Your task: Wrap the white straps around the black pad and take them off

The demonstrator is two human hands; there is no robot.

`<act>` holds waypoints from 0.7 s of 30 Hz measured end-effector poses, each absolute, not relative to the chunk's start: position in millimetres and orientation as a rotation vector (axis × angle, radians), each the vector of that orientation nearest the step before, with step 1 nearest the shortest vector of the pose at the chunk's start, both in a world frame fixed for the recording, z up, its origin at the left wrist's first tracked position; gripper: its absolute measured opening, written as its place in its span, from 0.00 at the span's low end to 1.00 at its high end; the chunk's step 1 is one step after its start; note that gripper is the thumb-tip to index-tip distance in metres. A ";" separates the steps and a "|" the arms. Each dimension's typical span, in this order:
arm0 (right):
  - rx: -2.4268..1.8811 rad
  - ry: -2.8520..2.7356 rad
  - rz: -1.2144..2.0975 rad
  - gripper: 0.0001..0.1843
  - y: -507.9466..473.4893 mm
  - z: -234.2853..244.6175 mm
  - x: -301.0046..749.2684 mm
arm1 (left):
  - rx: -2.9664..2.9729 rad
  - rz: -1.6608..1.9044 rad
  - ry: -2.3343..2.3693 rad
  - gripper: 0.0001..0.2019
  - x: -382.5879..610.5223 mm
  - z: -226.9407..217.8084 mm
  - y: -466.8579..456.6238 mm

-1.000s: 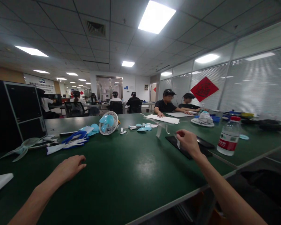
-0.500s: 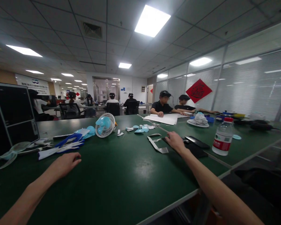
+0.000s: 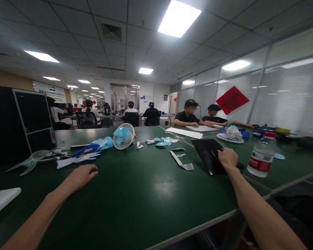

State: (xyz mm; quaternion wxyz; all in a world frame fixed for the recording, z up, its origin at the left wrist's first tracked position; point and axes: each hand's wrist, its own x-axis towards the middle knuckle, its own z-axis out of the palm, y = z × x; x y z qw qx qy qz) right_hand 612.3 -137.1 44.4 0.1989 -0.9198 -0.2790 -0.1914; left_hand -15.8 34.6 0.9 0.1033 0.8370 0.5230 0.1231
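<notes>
My left hand [image 3: 80, 176] lies palm down on the green table [image 3: 146, 194], fingers loosely stretched, holding nothing. My right hand [image 3: 227, 158] is further out to the right, curled over the right edge of a flat black panel [image 3: 207, 154] that rests on the table. Its fingertips are hidden behind the knuckles. A bent strip of clear film [image 3: 182, 162] lies on the table just left of the panel, apart from both hands.
A water bottle with a red cap [image 3: 262, 156] stands right of my right hand. A small white and blue fan [image 3: 123, 136], blue-white gloves [image 3: 78, 157], a clear fan blade [image 3: 28, 161] and a black case [image 3: 21, 121] sit left. People sit across the table.
My right hand held the clear strip up, laid it on the table, then moved right onto the black panel. My left hand has barely moved.
</notes>
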 end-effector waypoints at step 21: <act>-1.320 -2.516 0.067 0.15 -20.0 13.8 282.8 | 2.601 0.602 1.134 0.36 37.3 3.9 -11.5</act>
